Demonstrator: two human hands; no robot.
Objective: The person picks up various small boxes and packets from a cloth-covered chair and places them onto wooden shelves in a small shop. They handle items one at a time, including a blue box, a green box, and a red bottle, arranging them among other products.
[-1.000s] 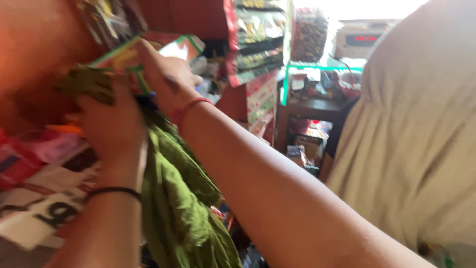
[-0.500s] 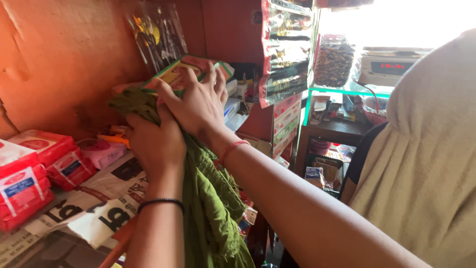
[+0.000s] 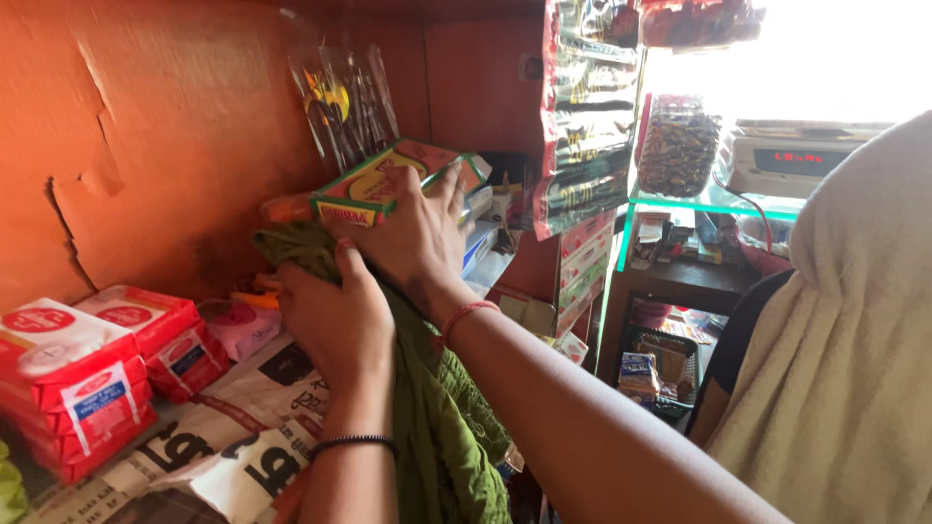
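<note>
1. Head view: right hand (image 3: pixel 413 238) spread flat, pressing one green-and-red carton (image 3: pixel 393 180) at shelf's back.
2. Left hand (image 3: pixel 335 315) clenched on one green cloth (image 3: pixel 447 427).
3. Two stacks of red packets (image 3: pixel 97 369) left on newspaper (image 3: pixel 223 437).

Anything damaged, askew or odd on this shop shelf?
The orange back wall has a torn, peeling patch at its left. The green-and-red box sits tilted under the right hand, resting on green cloth that the left hand presses. The red packets are stacked neatly.
</note>
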